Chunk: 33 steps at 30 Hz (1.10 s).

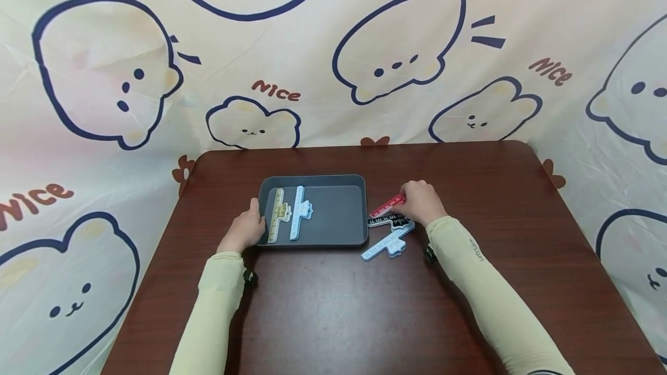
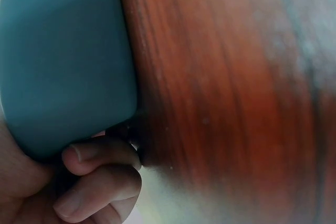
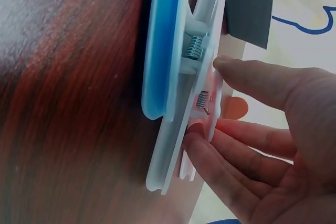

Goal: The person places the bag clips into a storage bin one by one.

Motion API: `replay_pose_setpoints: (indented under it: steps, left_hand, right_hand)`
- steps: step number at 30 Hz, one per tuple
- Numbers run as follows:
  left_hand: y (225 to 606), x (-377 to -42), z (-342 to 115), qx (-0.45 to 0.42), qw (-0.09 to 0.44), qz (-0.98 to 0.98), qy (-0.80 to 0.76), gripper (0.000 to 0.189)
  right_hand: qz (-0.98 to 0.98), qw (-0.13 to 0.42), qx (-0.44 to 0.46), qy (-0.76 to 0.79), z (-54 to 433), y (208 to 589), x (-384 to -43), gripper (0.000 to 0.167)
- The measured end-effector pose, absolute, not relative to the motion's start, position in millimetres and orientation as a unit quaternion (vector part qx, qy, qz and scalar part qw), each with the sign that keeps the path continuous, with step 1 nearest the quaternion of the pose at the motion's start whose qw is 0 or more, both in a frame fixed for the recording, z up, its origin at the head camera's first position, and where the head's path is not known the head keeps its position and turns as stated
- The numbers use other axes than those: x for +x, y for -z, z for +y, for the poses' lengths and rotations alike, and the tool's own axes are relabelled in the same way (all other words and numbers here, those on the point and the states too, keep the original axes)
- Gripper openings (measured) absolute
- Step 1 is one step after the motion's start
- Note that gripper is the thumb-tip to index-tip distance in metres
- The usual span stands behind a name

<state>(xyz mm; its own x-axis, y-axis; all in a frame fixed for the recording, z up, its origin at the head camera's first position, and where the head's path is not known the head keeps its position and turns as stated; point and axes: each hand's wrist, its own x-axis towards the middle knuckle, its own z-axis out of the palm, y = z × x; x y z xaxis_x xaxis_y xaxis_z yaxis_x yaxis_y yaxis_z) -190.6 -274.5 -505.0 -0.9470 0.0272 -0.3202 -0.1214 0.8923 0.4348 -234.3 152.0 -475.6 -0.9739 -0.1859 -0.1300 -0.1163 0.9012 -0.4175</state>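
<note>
At the left end of a grey rectangular tray [image 1: 333, 213], my left hand [image 1: 245, 227] grips the rim. In the left wrist view its fingers [image 2: 100, 192] curl below the tray's corner. A yellow-green ruler-marked clip [image 1: 276, 216] and a light blue clip [image 1: 298, 213] lie in the tray's left half. To the right of the tray, my right hand [image 1: 421, 202] pinches a red ruler-marked clip [image 1: 387, 206] between thumb and fingers. Just in front of it lie a black clip [image 1: 387, 220] and another light blue clip [image 1: 388, 242], overlapping. Metal springs show in the right wrist view.
Everything rests on a dark brown wooden table [image 1: 323, 311] with rounded far corners. Behind and beside it hangs a pale curtain [image 1: 312, 57] with bear drawings. The loose clips lie close to the tray's right edge.
</note>
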Motion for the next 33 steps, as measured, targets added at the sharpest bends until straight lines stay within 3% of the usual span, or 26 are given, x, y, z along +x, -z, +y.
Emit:
replay_pose_setpoints:
  steps: [15, 33]
  left_hand:
    - [505.3, -191.2, -275.3, -0.016, 0.161, 0.959, -0.231, 0.048]
    - [504.2, -190.8, -274.4, -0.018, 0.157, 0.96, -0.23, 0.046]
  right_hand:
    - [0.97, 0.052, -0.07, 0.228, 153.8, 477.0, -234.9, 0.042]
    - [0.968, 0.018, -0.066, 0.242, 157.6, 469.9, -237.1, 0.051]
